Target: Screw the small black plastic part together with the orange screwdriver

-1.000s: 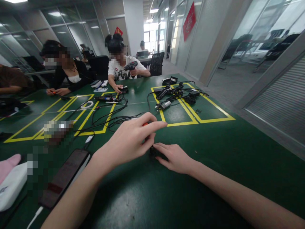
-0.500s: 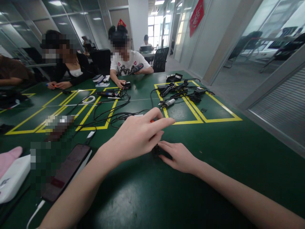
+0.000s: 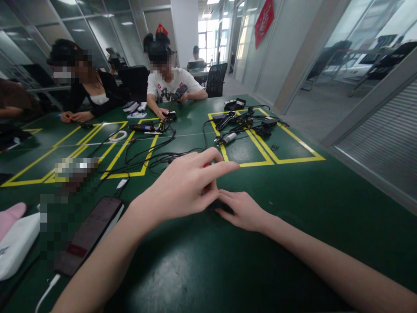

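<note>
My left hand (image 3: 192,180) is closed around a red-handled tool (image 3: 206,189). Only bits of red show between the fingers, and its lower end is hidden. Just below and to the right, my right hand (image 3: 243,211) pinches a small black part (image 3: 213,205) against the green table. Most of that part is covered by my fingers, so its shape is unclear. The tool stands over the black part; whether the two touch is hidden.
A phone (image 3: 93,232) with a white cable lies at left, near a white box (image 3: 18,245). Black cables and a silver-grey tool (image 3: 228,139) lie around yellow tape frames (image 3: 296,161). Across the table a person (image 3: 176,84) holds a power drill; another person (image 3: 93,93) sits left.
My left hand's fingers have shifted, with the thumb now curled in and more red showing. My right hand keeps its hold on the black part. The whole view has shifted slightly.
</note>
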`<control>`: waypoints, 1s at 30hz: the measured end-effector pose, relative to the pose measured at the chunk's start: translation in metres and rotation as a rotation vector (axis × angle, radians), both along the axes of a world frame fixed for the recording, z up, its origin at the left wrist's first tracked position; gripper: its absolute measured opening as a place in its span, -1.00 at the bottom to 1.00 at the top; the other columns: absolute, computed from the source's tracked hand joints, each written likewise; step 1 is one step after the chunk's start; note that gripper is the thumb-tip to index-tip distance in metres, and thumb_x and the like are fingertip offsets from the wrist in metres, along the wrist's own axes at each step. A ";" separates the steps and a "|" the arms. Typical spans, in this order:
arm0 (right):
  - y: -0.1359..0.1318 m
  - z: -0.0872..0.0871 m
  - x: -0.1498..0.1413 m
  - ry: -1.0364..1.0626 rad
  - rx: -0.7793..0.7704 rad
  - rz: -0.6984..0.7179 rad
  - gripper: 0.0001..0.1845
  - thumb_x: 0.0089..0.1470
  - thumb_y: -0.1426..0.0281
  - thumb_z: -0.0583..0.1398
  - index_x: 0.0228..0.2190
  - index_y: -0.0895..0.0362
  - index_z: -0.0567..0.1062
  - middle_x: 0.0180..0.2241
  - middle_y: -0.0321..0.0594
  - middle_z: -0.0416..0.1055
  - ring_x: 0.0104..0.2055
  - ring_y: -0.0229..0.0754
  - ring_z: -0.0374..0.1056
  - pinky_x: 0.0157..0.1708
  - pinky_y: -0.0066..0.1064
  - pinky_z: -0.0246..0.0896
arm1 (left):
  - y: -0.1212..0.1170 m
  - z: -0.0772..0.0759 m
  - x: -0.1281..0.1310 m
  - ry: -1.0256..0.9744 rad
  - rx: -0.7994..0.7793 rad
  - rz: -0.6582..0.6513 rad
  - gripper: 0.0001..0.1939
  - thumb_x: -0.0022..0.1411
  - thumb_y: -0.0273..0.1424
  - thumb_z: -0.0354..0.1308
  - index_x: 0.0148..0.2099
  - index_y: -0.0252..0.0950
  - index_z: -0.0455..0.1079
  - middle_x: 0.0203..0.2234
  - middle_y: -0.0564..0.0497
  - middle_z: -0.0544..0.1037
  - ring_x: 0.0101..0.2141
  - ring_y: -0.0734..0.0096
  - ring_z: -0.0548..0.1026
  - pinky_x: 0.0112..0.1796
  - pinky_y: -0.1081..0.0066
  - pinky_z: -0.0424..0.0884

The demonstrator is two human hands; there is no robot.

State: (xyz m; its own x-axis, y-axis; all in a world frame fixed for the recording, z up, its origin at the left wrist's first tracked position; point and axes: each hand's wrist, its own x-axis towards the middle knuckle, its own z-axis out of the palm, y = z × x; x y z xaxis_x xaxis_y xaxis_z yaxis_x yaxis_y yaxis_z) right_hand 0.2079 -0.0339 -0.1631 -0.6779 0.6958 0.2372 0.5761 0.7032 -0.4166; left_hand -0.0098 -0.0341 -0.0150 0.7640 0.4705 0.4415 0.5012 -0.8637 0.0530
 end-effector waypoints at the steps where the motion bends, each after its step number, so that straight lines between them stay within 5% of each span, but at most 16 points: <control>1: 0.000 0.000 0.000 -0.002 0.005 0.002 -0.60 0.29 0.39 0.17 0.14 0.13 0.43 0.10 0.02 0.56 0.03 0.04 0.58 -0.03 -0.16 0.51 | 0.000 0.000 0.000 0.000 0.000 0.009 -0.55 0.35 -0.57 0.03 0.22 -0.24 0.44 -0.06 -0.07 0.53 -0.22 0.41 0.55 -0.23 0.45 0.43; 24: 0.000 0.000 0.000 0.021 -0.006 0.015 -0.60 0.28 0.41 0.17 0.14 0.13 0.43 0.09 0.02 0.56 0.03 0.03 0.58 -0.03 -0.18 0.51 | 0.001 -0.001 0.000 -0.026 0.011 -0.001 -0.61 0.40 -0.46 0.10 0.24 -0.25 0.43 -0.10 -0.06 0.58 -0.22 0.38 0.57 -0.23 0.43 0.45; 27: 0.000 0.000 -0.001 0.027 -0.005 0.015 -0.61 0.28 0.41 0.18 0.12 0.13 0.44 0.07 0.01 0.57 0.03 0.03 0.58 -0.04 -0.18 0.51 | 0.001 -0.002 0.000 -0.023 0.025 -0.028 -0.57 0.34 -0.55 0.06 0.21 -0.27 0.44 -0.04 -0.11 0.57 -0.11 0.31 0.57 -0.10 0.36 0.47; 30: 0.000 0.000 -0.001 0.004 -0.001 0.012 -0.60 0.28 0.40 0.18 0.13 0.17 0.43 0.07 0.04 0.57 0.05 0.07 0.57 -0.02 -0.15 0.51 | 0.002 -0.003 0.000 -0.028 0.034 -0.008 -0.58 0.39 -0.57 0.02 0.22 -0.24 0.44 -0.05 -0.08 0.57 -0.19 0.37 0.58 -0.20 0.41 0.47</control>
State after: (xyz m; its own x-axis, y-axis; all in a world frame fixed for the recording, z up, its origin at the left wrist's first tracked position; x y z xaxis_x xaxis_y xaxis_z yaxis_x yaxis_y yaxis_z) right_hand 0.2071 -0.0338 -0.1635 -0.6852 0.6880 0.2390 0.5660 0.7095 -0.4198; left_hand -0.0095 -0.0319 -0.0179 0.7547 0.4492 0.4782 0.4934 -0.8690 0.0376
